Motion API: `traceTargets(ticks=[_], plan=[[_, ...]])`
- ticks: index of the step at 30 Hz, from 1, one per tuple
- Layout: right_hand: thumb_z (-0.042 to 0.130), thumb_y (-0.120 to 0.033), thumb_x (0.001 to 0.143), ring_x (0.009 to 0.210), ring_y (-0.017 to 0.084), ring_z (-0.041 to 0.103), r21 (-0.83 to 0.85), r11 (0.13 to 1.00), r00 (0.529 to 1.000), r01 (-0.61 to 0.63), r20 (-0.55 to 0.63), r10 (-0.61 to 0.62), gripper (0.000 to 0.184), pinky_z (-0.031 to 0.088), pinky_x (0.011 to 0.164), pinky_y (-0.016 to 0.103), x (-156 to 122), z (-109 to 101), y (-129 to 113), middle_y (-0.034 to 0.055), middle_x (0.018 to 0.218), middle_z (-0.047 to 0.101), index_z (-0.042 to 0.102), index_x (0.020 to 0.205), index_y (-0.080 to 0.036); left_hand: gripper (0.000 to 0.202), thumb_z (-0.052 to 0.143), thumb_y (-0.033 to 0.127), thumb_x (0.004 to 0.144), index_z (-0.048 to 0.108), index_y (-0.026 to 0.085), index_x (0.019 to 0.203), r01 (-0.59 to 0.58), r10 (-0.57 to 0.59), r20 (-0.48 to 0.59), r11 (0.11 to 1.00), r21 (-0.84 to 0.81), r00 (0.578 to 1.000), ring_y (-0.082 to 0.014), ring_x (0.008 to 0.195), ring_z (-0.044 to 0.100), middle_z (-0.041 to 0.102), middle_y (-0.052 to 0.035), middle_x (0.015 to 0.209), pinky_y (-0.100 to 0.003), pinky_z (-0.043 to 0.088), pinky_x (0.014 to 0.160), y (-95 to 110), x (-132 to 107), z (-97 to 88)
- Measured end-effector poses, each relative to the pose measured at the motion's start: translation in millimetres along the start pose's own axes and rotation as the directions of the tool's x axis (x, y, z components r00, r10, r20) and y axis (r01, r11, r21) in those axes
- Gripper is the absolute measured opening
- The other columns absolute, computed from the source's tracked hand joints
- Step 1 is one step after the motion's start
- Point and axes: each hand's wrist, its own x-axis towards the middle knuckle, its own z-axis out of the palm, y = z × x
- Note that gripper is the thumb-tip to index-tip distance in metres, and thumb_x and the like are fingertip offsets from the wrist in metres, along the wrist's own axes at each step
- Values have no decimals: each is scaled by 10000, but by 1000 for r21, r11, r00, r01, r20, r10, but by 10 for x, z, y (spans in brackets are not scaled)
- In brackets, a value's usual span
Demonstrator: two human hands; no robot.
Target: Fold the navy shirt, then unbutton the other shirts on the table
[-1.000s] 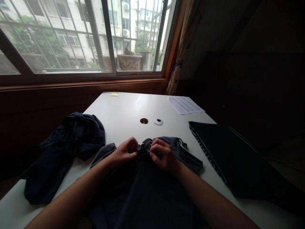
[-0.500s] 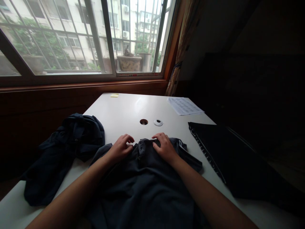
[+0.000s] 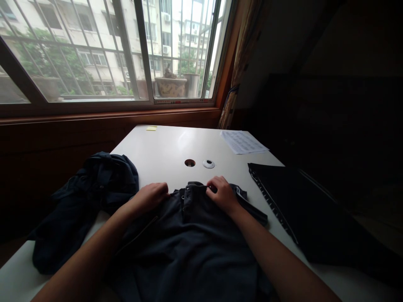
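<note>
A dark blue polo shirt [image 3: 192, 247] lies spread in front of me on the white table [image 3: 166, 147], collar away from me and its button placket up. My left hand [image 3: 149, 197] rests on the shirt's left shoulder by the collar, fingers curled down onto the cloth. On the right side of the collar my right hand [image 3: 222, 193] has its fingers bent over the collar's edge and pinches it.
A crumpled dark garment [image 3: 85, 197] sits at the table's left edge. A folded dark garment with white trim [image 3: 299, 205] lies to the right. Beyond the shirt are a cable hole [image 3: 189, 162], its white cap [image 3: 208, 164], a printed sheet [image 3: 243, 141] and a yellow note [image 3: 151, 128].
Both hands left the placket, where they were pinched together, and moved apart to the two sides of the collar. The shirt front now lies flatter.
</note>
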Motion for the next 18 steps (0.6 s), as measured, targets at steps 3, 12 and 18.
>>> traceTargets(ticks=[3, 12, 18], plan=[[586, -159, 873, 858, 233, 528, 24, 999, 975, 24, -222, -19, 72, 451, 820, 377, -4, -95, -57, 30, 833, 592, 608, 859, -226, 185, 473, 341, 993, 564, 218, 889, 52, -33, -283, 997, 60, 959, -198, 754, 611, 656, -31, 852, -289, 421, 679, 58, 6, -60], [611, -126, 875, 990, 258, 551, 13, 998, 990, 54, -128, -52, 215, 471, 925, 415, -29, -35, -122, 63, 1018, 597, 630, 1057, -238, 152, 476, 232, 1001, 576, 197, 891, 29, 82, -503, 978, 208, 860, -216, 826, 593, 637, -49, 869, -330, 461, 758, 119, 21, -19], [618, -126, 863, 953, 233, 568, 10, 999, 999, 43, 26, -43, 101, 472, 916, 381, -50, 69, -92, 45, 943, 594, 615, 890, -223, 145, 510, 245, 987, 616, 198, 900, -271, 313, -246, 943, 192, 917, -201, 834, 579, 642, -54, 901, -310, 468, 730, 295, 1, -27]])
